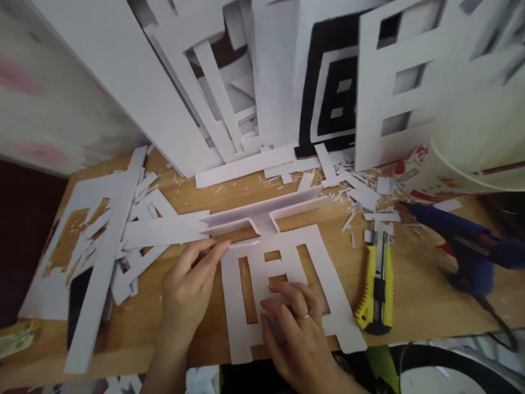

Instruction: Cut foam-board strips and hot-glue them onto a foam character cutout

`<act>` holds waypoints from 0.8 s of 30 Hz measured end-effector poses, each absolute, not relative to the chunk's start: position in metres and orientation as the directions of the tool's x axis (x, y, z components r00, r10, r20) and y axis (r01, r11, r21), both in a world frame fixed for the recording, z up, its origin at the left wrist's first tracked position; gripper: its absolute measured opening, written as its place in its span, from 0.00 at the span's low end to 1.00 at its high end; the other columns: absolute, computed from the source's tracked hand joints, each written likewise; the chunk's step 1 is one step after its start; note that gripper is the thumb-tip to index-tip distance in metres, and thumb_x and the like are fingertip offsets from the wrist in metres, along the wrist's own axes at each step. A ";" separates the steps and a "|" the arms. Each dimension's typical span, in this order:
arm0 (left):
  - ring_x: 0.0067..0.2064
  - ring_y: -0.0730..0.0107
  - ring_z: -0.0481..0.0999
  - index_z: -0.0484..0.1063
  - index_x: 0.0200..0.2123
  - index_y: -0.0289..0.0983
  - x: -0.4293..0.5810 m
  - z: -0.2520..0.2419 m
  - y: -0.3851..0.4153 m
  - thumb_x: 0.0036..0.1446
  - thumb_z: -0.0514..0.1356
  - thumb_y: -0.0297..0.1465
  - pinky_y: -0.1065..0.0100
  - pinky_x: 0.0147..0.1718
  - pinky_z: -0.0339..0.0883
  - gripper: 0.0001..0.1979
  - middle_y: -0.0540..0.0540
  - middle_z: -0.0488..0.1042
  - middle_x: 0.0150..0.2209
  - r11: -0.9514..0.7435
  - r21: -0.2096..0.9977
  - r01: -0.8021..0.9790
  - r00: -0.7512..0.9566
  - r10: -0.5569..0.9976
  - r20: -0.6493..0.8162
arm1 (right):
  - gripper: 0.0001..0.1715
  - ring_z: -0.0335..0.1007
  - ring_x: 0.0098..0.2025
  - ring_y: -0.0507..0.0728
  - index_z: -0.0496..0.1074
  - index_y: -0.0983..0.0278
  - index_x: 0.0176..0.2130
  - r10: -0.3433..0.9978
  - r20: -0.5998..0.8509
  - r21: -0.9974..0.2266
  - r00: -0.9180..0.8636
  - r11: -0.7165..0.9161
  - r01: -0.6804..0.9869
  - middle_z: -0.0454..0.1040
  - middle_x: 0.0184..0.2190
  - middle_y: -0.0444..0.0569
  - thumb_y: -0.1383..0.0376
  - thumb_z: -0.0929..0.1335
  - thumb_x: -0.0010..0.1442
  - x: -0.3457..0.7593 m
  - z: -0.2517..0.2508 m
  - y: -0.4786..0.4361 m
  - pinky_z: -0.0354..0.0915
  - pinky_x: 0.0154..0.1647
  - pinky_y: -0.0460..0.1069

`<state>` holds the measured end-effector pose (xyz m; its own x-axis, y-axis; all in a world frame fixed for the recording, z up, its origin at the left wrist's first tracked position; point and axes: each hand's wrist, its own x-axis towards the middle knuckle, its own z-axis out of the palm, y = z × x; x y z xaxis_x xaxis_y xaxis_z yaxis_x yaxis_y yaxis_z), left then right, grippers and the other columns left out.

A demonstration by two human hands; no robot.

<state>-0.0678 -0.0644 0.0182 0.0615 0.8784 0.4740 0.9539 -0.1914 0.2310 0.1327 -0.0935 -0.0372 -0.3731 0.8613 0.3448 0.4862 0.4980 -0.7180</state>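
Note:
A white foam-board cut-out character (328, 273) lies flat on the wooden table (422, 295). Thin white strips (266, 210) stand on edge along its top bar. My left hand (191, 287) pinches the end of one strip at the character's upper left corner, fingers pressed together. My right hand (297, 323), a ring on one finger, lies on the character's lower middle with fingers spread, pressing it down.
A yellow-and-black utility knife (377, 284) lies right of the character. A blue glue gun (463, 246) sits at the far right beside a white bucket (459, 169). Offcut boards (98, 246) lie left; large white cut boards (254, 82) lean at the back, with scraps scattered about.

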 end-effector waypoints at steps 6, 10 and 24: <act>0.34 0.73 0.78 0.80 0.40 0.35 -0.060 0.020 -0.059 0.61 0.60 0.22 0.73 0.34 0.70 0.08 0.46 0.78 0.36 -0.114 0.235 0.965 0.005 0.907 0.421 | 0.06 0.60 0.51 0.62 0.71 0.63 0.38 0.873 0.313 -0.744 -0.373 0.469 0.475 0.72 0.46 0.51 0.73 0.66 0.60 0.132 -0.039 -0.092 0.52 0.58 0.60; 0.36 0.73 0.77 0.80 0.41 0.36 -0.058 0.018 -0.057 0.60 0.61 0.20 0.73 0.36 0.70 0.10 0.46 0.78 0.37 -0.120 0.230 0.966 0.019 0.918 0.397 | 0.06 0.59 0.50 0.62 0.72 0.63 0.38 0.876 0.295 -0.762 -0.381 0.456 0.459 0.72 0.46 0.51 0.72 0.66 0.60 0.132 -0.039 -0.092 0.53 0.56 0.59; 0.38 0.73 0.77 0.79 0.44 0.40 -0.062 0.006 -0.062 0.60 0.61 0.20 0.72 0.40 0.70 0.13 0.48 0.77 0.39 -0.050 0.303 0.952 -0.068 0.928 0.367 | 0.08 0.60 0.50 0.61 0.72 0.64 0.38 0.878 0.263 -0.797 -0.401 0.432 0.422 0.71 0.45 0.51 0.74 0.66 0.58 0.134 -0.035 -0.089 0.54 0.57 0.60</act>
<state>-0.0616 -0.0617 0.0064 -0.0681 0.9276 0.3672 0.9516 -0.0502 0.3032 0.1343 -0.0888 -0.0355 -0.4006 0.8776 0.2634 0.4223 0.4320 -0.7969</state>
